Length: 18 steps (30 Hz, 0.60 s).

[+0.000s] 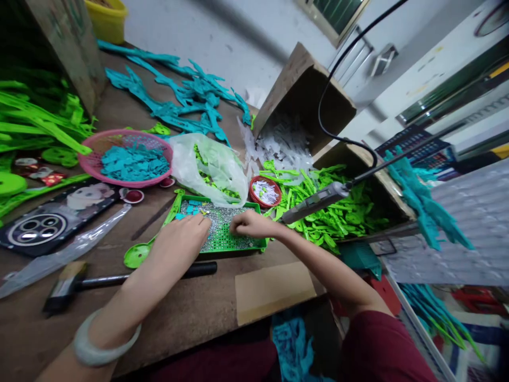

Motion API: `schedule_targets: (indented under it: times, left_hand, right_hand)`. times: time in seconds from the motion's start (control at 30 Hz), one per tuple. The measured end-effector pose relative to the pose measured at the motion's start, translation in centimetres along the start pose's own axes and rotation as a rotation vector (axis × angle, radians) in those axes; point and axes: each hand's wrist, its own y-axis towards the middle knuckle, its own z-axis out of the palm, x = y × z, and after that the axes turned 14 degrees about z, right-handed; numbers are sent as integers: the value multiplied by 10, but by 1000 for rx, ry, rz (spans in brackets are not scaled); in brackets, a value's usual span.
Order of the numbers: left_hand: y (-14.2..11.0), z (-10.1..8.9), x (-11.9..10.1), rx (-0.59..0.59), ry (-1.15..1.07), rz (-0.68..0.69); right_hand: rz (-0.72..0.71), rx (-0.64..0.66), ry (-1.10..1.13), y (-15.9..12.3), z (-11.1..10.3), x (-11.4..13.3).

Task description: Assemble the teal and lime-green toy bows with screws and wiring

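A green perforated tray (226, 241) holds many small silvery metal pieces (218, 215), with several teal plastic bits (193, 206) at its far left corner. My left hand (185, 233) is over the tray's left part, its fingers curled down and mostly hidden behind its back. Inside the tray's right half my right hand (250, 223) is closed, fingertips down at the metal pieces. What either hand pinches, if anything, is too small or hidden to make out. Just right of my right hand hangs a grey electric screwdriver (316, 203) on a cord.
Beyond the tray lie a clear bag (214, 170) of green parts, a pink basket (89, 159) of teal pieces and a small red basket (254, 192) of white pieces. Green parts (318, 212) spill from a box at right. A hammer (103, 281) and a phone (59, 217) lie left.
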Motion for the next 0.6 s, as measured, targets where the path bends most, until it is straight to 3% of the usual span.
schedule_targets:
  times: [0.1,0.23,0.4,0.6]
  left_hand:
    - [0,0,-1,48,-16,-5]
    - [-1,-1,0,62,19,15]
    - [0,4,-1,93,49,27]
    - [-1,2,8,114,55,36]
  right_hand:
    - [-8,83,-24,-1,1,1]
    - [44,19,-41,-6,-1,-2]
    - [44,72,-47,-11,-6,-11]
    - [6,-118,-20,1,-5,-5]
